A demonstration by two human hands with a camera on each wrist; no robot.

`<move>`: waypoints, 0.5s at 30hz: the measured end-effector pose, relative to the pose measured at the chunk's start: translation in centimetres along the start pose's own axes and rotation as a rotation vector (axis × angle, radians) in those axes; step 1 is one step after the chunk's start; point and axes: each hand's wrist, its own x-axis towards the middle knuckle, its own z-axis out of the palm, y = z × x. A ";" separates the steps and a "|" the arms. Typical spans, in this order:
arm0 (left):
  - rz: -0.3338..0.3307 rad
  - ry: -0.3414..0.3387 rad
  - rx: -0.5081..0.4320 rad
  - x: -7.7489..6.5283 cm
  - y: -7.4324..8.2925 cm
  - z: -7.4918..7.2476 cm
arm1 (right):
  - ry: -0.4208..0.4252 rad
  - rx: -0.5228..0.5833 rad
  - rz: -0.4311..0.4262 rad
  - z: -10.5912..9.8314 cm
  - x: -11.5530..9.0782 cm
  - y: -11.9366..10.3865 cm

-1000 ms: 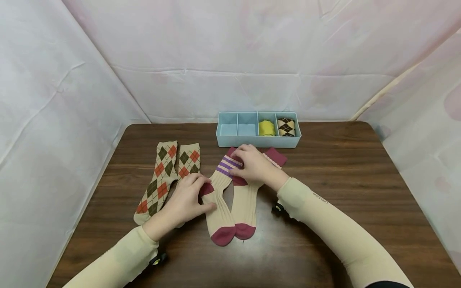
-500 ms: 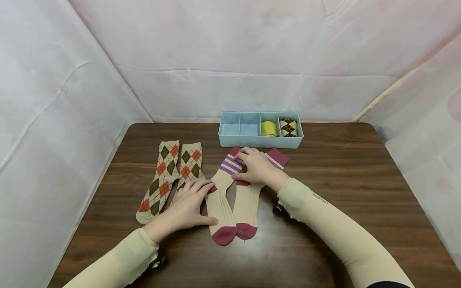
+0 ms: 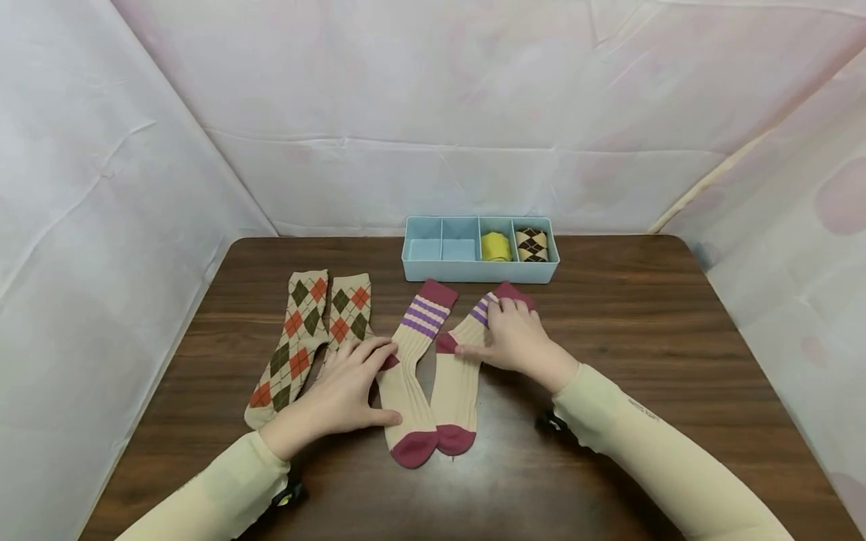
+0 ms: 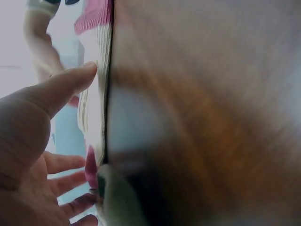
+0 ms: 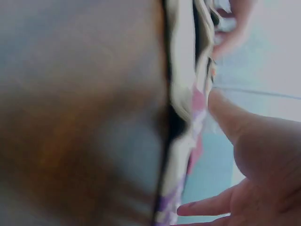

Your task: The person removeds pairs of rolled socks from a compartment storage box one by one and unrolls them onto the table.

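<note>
Two cream ribbed socks with burgundy cuffs, heels and toes and purple stripes lie flat, their toe ends meeting. My left hand [image 3: 348,387] rests along the left cream sock [image 3: 413,376], fingers at its heel and thumb near the toe. That thumb [image 4: 70,84] lies straight against the ribbed fabric in the left wrist view. Fingers spread, my right hand [image 3: 517,336] touches the right cream sock [image 3: 455,394], fingertips over its striped cuff and thumb by its heel. In the right wrist view, its thumb [image 5: 230,110] and fingers stand apart. My right fingers hide part of that cuff.
Two beige argyle socks [image 3: 298,330] lie on the left, one partly under my left hand. Behind the cream socks stands a light blue divided box [image 3: 480,272] holding a yellow roll [image 3: 496,247] and a brown-and-cream argyle roll [image 3: 531,246]. White sheeting [image 3: 406,180] surrounds the wooden table [image 3: 643,338].
My right hand has moved right, off the left cream sock's cuff and onto the right one. My left thumb has slid toward the toe, with its fingers flatter on the sock.
</note>
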 end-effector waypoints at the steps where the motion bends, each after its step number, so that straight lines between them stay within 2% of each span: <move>1: 0.006 -0.007 0.015 0.2 0.0 -0.2 | -0.024 0.001 -0.001 0.1 -0.3 0.0; 6: 0.022 -0.103 0.043 1.1 -0.2 -0.7 | -0.126 0.031 -0.089 0.7 -0.7 0.3; 9: 0.016 -0.155 0.051 1.2 -0.4 -0.6 | -0.169 0.035 -0.161 1.1 -0.5 0.6; 12: 0.000 -0.166 0.053 0.8 -0.6 -0.4 | -0.194 0.051 -0.216 1.4 -0.5 0.6; 15: -0.018 -0.162 0.041 0.3 -0.8 -0.2 | -0.184 0.076 -0.260 1.9 -0.6 0.5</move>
